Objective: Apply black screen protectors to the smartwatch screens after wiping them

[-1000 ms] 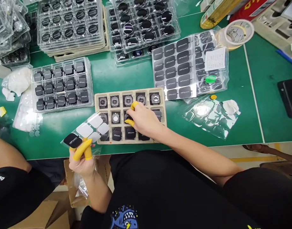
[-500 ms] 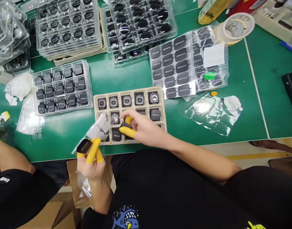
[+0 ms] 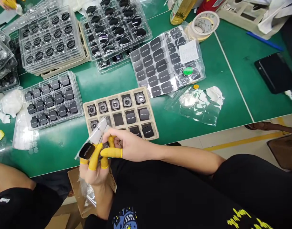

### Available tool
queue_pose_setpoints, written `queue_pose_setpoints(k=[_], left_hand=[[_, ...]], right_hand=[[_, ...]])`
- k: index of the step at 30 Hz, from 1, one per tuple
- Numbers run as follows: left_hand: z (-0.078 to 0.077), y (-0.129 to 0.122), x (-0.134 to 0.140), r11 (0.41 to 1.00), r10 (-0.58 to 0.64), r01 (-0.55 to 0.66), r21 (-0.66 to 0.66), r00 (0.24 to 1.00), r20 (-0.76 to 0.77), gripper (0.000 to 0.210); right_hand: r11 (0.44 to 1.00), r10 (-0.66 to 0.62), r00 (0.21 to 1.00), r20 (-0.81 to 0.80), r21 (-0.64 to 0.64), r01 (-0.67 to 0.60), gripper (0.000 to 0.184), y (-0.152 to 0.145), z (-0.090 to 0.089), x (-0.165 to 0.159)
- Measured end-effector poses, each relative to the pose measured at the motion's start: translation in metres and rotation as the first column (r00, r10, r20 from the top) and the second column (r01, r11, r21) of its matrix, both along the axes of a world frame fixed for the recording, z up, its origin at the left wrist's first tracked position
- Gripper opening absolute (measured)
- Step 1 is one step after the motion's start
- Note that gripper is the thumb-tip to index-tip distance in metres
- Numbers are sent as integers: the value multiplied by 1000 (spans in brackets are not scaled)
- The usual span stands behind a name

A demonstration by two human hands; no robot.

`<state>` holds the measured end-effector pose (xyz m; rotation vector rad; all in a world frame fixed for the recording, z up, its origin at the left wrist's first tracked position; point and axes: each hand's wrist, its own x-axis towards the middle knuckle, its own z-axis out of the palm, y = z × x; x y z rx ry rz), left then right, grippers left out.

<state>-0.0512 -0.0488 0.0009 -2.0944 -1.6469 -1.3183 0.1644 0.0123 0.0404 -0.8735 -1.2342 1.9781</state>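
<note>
Dark piece (image 3: 105, 146): at the right hand's fingertips, before the tray (image 3: 151, 115), near the tabletop (image 3: 90, 84) edge; likely light, rigid, scratchable; best taken by its sides.
Clear sheet (image 3: 98, 133): probably thin, bendy, slick; pinch an edge.
Right hand (image 3: 129, 147): closed on the piece.
Left hand (image 3: 94, 171): pinching the sheet, beside the right; contact with the piece, cannot tell.

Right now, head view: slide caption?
Left hand holds a sticker sheet; right hand pinches a watch body near the beige compartment tray.
</note>
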Motion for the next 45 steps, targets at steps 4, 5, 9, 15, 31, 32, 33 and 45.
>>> queue_pose_setpoints(k=[4,5,9,15,31,32,33,45], left_hand=[[6,-4,22,992,36,-19,-121,989,144,23],[7,-5,25,987,10,15,-160,988,154,23],[13,-7,21,943,-155,198,-267,972,174,38],[25,3,-3,819,-402,445,-361,895,192,76],[11,3,12,793,-374,447,-414,894,248,71],[11,4,13,792,-380,452,-409,891,248,71],[12,5,13,794,-387,457,-401,888,247,70],[2,7,11,804,-390,425,-416,905,171,70]], right_hand=[[976,-77,994,84,211,58,20,-4,-8,4],[972,-96,993,70,220,79,16,-4,-9,5],[974,-148,989,-11,172,148,24,-2,-8,13],[990,39,993,110,129,-54,17,-2,-4,30],[961,-53,950,309,275,-36,5,-14,-5,36],[964,-43,948,317,263,-44,4,-13,-5,36],[967,-33,946,321,250,-51,2,-12,-5,36],[954,-12,938,346,284,-93,8,-8,-4,38]])
